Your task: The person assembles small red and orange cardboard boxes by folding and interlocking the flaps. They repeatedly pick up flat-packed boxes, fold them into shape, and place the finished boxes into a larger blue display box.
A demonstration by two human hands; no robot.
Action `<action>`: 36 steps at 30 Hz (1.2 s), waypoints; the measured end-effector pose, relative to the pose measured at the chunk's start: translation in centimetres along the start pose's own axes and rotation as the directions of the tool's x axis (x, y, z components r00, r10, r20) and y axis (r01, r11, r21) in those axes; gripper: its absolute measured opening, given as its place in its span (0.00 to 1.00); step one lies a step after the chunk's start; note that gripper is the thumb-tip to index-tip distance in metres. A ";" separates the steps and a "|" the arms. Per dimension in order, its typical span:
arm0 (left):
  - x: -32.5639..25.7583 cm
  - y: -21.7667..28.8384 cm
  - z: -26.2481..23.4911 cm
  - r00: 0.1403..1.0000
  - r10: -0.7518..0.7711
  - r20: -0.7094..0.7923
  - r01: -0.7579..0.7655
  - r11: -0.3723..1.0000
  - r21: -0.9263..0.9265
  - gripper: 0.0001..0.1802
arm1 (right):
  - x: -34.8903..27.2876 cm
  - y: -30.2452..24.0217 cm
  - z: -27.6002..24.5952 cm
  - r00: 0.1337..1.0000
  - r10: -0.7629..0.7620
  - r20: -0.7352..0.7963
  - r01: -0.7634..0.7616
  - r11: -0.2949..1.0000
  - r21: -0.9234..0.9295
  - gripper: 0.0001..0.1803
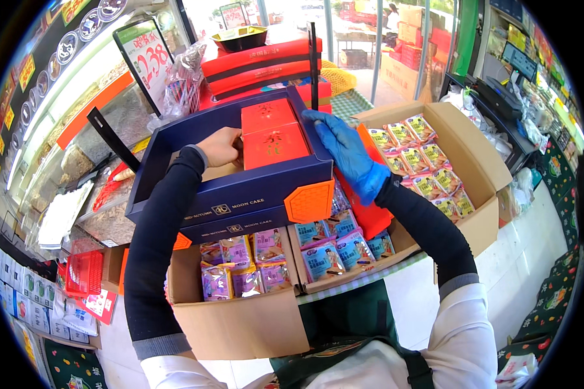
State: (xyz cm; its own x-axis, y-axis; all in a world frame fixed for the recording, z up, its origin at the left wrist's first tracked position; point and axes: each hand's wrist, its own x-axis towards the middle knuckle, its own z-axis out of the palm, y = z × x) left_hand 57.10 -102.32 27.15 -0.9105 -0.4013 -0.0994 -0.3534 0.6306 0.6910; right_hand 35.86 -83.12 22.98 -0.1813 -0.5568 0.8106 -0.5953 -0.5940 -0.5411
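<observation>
Upper-centre: left hand [222, 146] curled at red box [279, 146], hold unclear; right hand [349, 153] flat at navy carton [266, 188]. Likely arranging; next needs squaring.

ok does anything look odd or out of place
The right hand is gloved in blue while the left hand, inside the blue box, is bare; that mismatch looks odd. I see nothing spilled or clearly damaged.

In upper tray [259, 187], right part: two small boxes [276, 144]; directly beneath: second tray [269, 221]; near left: carton [240, 324], packets [267, 246] inside; right of trays: larger carton [480, 170], packets inside too; far side: box stack [256, 65], dish [240, 41] on top; left of stack: sign [144, 61].
</observation>
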 end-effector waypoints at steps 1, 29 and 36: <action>-0.1 0.3 0.0 0.999 -0.042 0.006 0.043 0.998 -0.041 0.26 | -0.1 0.2 -0.1 0.999 0.005 -0.033 -0.005 1.000 0.015 0.16; -20.8 11.3 23.1 0.575 0.456 -0.679 -0.243 0.888 0.390 0.15 | -12.5 5.8 -7.7 0.807 0.400 0.434 0.504 -0.083 -0.860 0.30; -22.2 11.3 29.4 0.643 0.170 -0.747 -0.334 0.940 -0.073 0.10 | -9.8 3.3 -9.1 0.773 0.599 0.209 -0.211 0.553 -0.806 0.29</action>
State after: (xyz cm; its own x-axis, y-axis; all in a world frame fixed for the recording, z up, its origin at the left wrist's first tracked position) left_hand 67.01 -66.82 16.09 -0.4857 -0.6466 0.5882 -0.0125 0.6780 0.7350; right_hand 28.53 -74.39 15.29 -0.3336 -0.9074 0.2555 -0.9217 0.2571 -0.2903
